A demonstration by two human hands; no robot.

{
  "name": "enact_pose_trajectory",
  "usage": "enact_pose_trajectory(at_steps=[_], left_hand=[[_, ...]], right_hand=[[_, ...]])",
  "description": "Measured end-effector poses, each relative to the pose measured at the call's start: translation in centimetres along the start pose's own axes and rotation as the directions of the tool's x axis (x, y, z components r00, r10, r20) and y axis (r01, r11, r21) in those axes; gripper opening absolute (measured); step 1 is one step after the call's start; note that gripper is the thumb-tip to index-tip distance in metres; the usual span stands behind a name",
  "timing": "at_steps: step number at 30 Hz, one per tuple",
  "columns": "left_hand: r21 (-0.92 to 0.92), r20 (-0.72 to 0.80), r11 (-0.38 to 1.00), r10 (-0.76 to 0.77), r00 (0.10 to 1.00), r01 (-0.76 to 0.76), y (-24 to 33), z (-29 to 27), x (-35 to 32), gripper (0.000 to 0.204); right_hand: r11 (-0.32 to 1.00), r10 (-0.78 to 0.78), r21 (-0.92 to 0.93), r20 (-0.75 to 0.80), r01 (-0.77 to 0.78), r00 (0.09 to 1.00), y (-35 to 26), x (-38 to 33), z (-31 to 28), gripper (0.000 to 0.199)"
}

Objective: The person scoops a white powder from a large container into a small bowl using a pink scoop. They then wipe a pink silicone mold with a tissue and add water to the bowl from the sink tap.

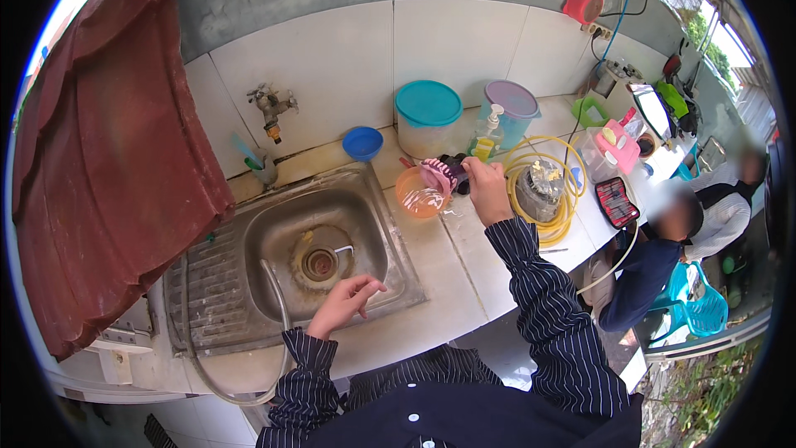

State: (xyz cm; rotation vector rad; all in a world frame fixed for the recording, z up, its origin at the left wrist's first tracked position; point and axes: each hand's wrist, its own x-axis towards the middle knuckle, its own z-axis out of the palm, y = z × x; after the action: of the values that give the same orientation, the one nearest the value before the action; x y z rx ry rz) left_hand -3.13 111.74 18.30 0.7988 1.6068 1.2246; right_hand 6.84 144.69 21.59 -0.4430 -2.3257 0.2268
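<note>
The pink scrubber (436, 176) is being held at the bowl (405, 187), seemingly pinched by the right hand (491, 191), the left hand (347, 300) being held empty and half-curled by the sink (398, 261), spillage being risked should the unsteadied bowl be tipped by pressing.

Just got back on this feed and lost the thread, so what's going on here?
A person is at a tiled counter. Their right hand appears to pinch a pink-and-dark item, too unclear to identify, at an orange bowl. Their left hand is empty, loosely curled over the near side of the steel sink. Two other people are off to the right.
</note>
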Motion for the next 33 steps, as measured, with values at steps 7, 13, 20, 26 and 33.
enact_pose_trajectory(at_steps=[7, 13, 20, 26, 33], left_hand=[[-0.063, -0.076, 0.997, -0.038, 0.996, 0.033, -2.0, -2.1, -2.3, 0.031], [-0.146, -0.126, 0.987, -0.092, 0.988, 0.073, -3.1, -3.9, -4.1, 0.029], [-0.254, -0.219, 0.955, -0.208, 0.953, 0.150, -4.6, -5.9, -5.3, 0.028], [-0.290, -0.276, 0.948, -0.214, 0.937, 0.131, -3.7, -7.1, -4.6, 0.026], [-0.218, -0.346, 0.968, -0.192, 0.919, 0.120, -0.6, -7.5, -2.8, 0.025]], right_hand=[[0.881, 0.250, 0.375, 0.147, -0.288, 0.957, -4.3, 1.7, -1.2, 0.023], [0.539, 0.219, 0.713, 0.396, -0.449, 0.892, -13.1, 3.9, -6.5, 0.028], [0.542, 0.123, 0.704, 0.474, -0.459, 0.872, -18.8, 5.7, -10.8, 0.021], [0.603, 0.108, 0.643, 0.521, -0.473, 0.847, -17.7, 6.4, -8.0, 0.020], [0.936, -0.085, 0.335, 0.514, -0.108, 0.854, -17.0, 6.5, -3.8, 0.022]])
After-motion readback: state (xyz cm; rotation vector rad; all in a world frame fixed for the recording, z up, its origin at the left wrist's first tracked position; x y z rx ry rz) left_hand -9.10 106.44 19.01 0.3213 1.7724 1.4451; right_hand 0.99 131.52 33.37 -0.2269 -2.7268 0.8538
